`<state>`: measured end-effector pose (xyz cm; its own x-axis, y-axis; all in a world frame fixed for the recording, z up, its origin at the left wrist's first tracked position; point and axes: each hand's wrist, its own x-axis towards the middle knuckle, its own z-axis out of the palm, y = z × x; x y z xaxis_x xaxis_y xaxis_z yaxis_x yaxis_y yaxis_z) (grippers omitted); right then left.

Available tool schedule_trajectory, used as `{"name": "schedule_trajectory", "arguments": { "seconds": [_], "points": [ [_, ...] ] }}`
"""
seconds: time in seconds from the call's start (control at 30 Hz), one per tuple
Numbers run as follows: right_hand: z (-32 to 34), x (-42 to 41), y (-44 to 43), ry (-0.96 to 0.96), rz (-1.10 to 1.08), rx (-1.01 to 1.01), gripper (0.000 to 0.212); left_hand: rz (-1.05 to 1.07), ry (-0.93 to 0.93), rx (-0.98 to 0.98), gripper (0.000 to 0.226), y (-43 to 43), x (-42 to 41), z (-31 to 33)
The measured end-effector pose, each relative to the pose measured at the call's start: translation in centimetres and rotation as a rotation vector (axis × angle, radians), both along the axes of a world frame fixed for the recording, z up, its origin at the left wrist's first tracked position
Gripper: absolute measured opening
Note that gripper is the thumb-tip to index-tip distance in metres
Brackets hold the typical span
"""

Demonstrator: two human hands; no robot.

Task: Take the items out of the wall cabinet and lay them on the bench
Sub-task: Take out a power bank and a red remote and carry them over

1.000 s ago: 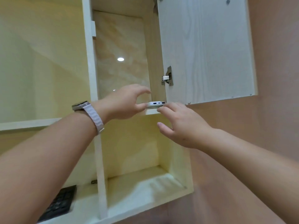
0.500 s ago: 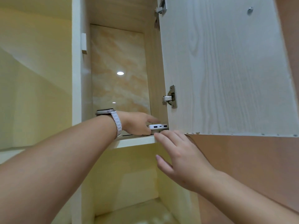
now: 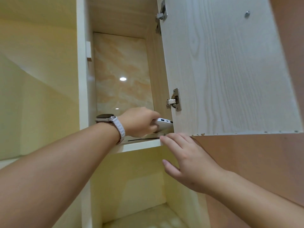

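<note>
Pale laminate wall cabinet (image 3: 82, 66) overhead with a faint wood grain, seen from below, pinkish-brown wall (image 3: 256, 162) off to the right. Door (image 3: 222, 71) swung open on the right, same whitish grain, a bit chipped along the bottom edge, hung on two shiny metal hinges (image 3: 175, 100). Glossy marble-look back panel (image 3: 121, 63) in cream and orange, round light reflection on it

White power bank (image 3: 162, 125) in the upper compartment, just above the shelf (image 3: 139, 145), right by the hinge side of the door. Smooth plastic slab, rounded corners, short end with the ports facing out of the cabinet toward the camera, so long axis apparently running front to back. Rear part hidden, right corner tucked behind the door edge. Front tipped up slightly, underside showing

Gripped on its left side by the left hand (image 3: 139, 122), fingers over the top, thumb underneath as far as visible. Smartwatch (image 3: 105, 118) with a ribbed white strap on that wrist. Over on the other side, right hand (image 3: 185, 162) flat and holding nothing, fingers straight, tips touching the right end of the shelf's front edge just under the door, thumb spread out below

Open lower compartment (image 3: 131, 178) underneath, plain cream-yellow walls
</note>
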<state>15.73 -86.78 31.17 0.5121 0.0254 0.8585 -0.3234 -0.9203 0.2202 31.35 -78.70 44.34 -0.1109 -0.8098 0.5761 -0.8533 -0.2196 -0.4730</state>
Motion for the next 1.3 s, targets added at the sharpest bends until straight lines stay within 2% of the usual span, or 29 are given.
{"name": "schedule_trajectory", "arguments": {
  "seconds": [0.17,0.3,0.47,0.6,0.77,0.87,0.97,1.07,1.17,1.3],
  "points": [
    [0.6,-0.6,1.6,0.004,-0.005,0.016,0.048,-0.045,-0.076,-0.209,0.024,3.0,-0.7,-0.8],
    [1.9,-1.0,2.6,0.027,-0.011,0.019,0.042,-0.180,-0.007,-0.392,0.021,7.4,-1.0,-1.5],
    [5.7,0.4,3.4,0.037,-0.046,0.163,0.037,-0.432,0.117,-0.691,0.022,12.2,-2.0,-2.7],
    [9.6,2.9,3.8,0.221,-0.236,0.281,0.044,-0.500,0.160,-0.870,0.025,13.7,-2.1,-5.9],
    [13.2,6.9,3.0,0.455,-0.361,0.432,0.051,-0.584,0.379,-0.930,0.014,14.5,-1.3,-8.9],
    [13.8,8.2,2.8,0.588,-0.504,0.473,0.056,-0.603,0.458,-0.952,0.016,15.3,-0.6,-9.4],
    [13.8,9.3,2.3,0.684,-0.568,0.510,0.046,-0.589,0.507,-0.971,0.016,15.6,-0.4,-10.0],
    [13.5,10.1,2.2,0.714,-0.585,0.503,0.031,-0.586,0.588,-0.963,0.020,15.5,-0.5,-10.5],
    [13.2,10.3,2.5,0.693,-0.609,0.489,0.036,-0.612,0.706,-0.969,0.020,15.2,-0.9,-11.4],
    [13.1,10.4,2.5,0.660,-0.611,0.517,0.037,-0.551,0.762,-0.966,0.024,15.3,-0.7,-12.8]
  ]
}}
